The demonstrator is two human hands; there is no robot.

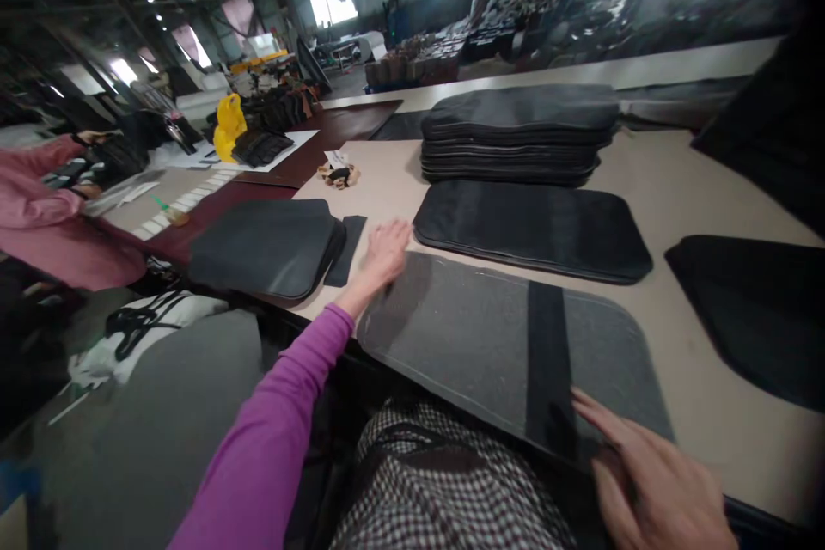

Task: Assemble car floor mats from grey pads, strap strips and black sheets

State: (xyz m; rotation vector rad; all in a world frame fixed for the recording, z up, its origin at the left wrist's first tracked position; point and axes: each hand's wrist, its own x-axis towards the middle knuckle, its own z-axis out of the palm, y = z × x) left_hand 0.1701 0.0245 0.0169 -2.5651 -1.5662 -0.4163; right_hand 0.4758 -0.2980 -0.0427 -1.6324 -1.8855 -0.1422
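Observation:
A grey panel (464, 318) with rounded corners and a pale stitched line along its edges lies flat before me, overhanging the table's near edge. A black strip (547, 352) crosses it from back to front. My left hand (387, 251) rests at its far left corner, fingers stretched and close together, beside a black padded panel stack (532, 228). At the near right, my right hand (657, 473) lies over the grey panel, index finger extended to the strip's right edge. Its thumb is partly tucked below, and I see nothing gripped.
A tall stack of black panels (519, 137) stands behind. More black panels lie at left (264, 245) and right (748, 309), with a small dark piece (346, 251) near my left wrist. A yellow object (229, 127) is farther back. A person in pink (58, 215) works at left.

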